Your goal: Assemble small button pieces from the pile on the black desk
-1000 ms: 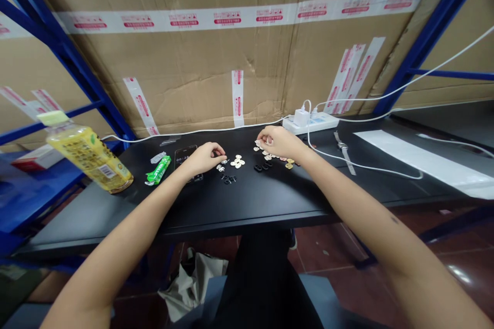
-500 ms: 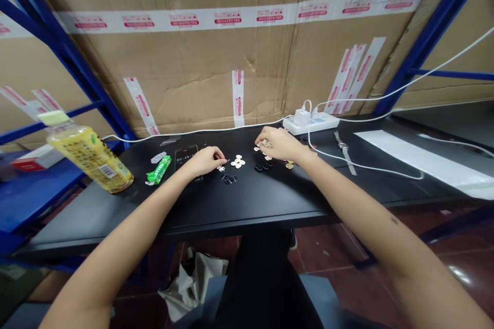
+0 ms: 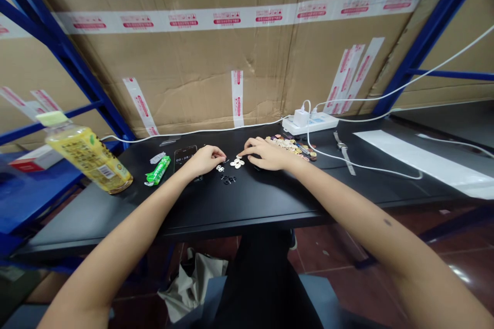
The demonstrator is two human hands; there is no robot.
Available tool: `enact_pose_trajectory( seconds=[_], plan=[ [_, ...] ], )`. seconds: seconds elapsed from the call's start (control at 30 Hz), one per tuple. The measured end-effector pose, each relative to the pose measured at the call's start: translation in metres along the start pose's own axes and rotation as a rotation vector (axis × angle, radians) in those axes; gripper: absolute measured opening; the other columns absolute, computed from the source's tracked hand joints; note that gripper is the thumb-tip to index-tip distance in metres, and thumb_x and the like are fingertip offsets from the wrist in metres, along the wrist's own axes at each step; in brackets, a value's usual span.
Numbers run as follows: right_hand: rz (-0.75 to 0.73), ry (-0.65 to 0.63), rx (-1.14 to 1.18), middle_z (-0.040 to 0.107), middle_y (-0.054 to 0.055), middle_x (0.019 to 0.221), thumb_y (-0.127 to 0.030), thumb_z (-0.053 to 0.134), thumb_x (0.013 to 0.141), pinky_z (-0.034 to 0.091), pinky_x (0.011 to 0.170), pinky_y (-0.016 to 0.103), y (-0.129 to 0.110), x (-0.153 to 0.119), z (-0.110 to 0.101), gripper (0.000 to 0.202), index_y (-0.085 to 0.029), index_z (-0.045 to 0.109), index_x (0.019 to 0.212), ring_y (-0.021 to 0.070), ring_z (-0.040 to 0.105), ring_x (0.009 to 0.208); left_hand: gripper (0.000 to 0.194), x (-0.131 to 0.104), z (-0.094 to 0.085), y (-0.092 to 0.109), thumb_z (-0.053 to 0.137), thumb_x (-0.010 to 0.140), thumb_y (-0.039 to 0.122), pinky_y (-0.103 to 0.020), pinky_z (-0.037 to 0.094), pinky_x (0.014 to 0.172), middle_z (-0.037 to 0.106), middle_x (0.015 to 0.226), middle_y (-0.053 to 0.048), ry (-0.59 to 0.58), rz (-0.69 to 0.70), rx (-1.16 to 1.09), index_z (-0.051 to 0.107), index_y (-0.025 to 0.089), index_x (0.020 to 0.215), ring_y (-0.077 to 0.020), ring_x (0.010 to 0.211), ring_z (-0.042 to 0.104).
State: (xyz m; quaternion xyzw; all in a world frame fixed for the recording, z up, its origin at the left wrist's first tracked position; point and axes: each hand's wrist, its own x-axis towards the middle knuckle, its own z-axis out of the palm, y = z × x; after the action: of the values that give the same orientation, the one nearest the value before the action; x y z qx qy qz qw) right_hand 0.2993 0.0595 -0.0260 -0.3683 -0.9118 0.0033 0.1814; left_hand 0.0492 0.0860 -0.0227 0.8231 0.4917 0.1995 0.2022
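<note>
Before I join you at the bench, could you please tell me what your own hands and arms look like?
Both the left hand and the right hand are ungloved. The forearms are bare, with no sleeve, watch or bracelet showing. The right forearm bears one small dark mark. Rings are too small to tell.

Moderate, even indoor light, seemingly from overhead. Cardboard (image 3: 193,67) flatly lit. Soft grey sheen on black desk (image 3: 247,200), shadows faint. White sheet (image 3: 424,162) bright, nearly washed out. Floor (image 3: 332,259) dimmer, small glare spot at lower right. Wide-angle stretch toward edges: bottle (image 3: 96,157) leans, forearms (image 3: 351,203) elongated. Small pieces (image 3: 237,163) soft, fine detail lost.
</note>
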Motion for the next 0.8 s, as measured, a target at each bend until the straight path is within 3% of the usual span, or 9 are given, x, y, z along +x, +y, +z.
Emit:
enact_pose_trajectory(
  seconds=[0.23, 0.37, 0.53, 0.8],
  plan=[
    [0.026, 0.045, -0.026, 0.064, 0.006, 0.106, -0.023, 0.052, 0.087, 0.038, 0.085, 0.036, 0.0, -0.003, -0.009, 0.023, -0.023, 0.072, 0.098, 0.0211, 0.058, 0.101, 0.025, 0.0, -0.001, 0.007, 0.066, 0.072, 0.035, -0.031, 0.046, 0.073, 0.072, 0.084, -0.008, 0.096, -0.05, -0.243, 0.072, 0.015, 0.085, -0.0189, 0.075, 0.063],
    [0.046, 0.069, -0.047, 0.065, 0.006, 0.106, -0.03, 0.053, 0.091, 0.038, 0.083, 0.035, 0.002, -0.002, -0.007, 0.024, -0.022, 0.071, 0.103, 0.0201, 0.059, 0.099, 0.031, -0.002, 0.001, 0.014, 0.069, 0.073, 0.039, -0.031, 0.045, 0.075, 0.071, 0.086, -0.008, 0.127, -0.056, -0.415, 0.071, 0.014, 0.091, -0.0168, 0.077, 0.061],
    [0.056, 0.056, -0.082, 0.065, 0.006, 0.105, -0.036, 0.052, 0.093, 0.037, 0.083, 0.036, 0.005, -0.001, -0.003, 0.026, -0.023, 0.073, 0.103, 0.0197, 0.059, 0.097, 0.036, -0.006, 0.005, 0.021, 0.073, 0.072, 0.042, -0.028, 0.043, 0.07, 0.068, 0.086, -0.006, 0.105, -0.073, -0.557, 0.069, 0.014, 0.094, -0.015, 0.077, 0.059],
    [0.076, 0.055, -0.038, 0.067, 0.004, 0.102, -0.032, 0.06, 0.089, 0.038, 0.084, 0.034, 0.001, -0.001, -0.008, 0.018, -0.024, 0.075, 0.094, 0.0178, 0.06, 0.093, 0.038, -0.007, 0.012, 0.021, 0.075, 0.072, 0.041, -0.028, 0.043, 0.073, 0.066, 0.086, -0.006, 0.037, -0.056, -0.644, 0.069, 0.014, 0.098, -0.0134, 0.077, 0.057]
  ],
)
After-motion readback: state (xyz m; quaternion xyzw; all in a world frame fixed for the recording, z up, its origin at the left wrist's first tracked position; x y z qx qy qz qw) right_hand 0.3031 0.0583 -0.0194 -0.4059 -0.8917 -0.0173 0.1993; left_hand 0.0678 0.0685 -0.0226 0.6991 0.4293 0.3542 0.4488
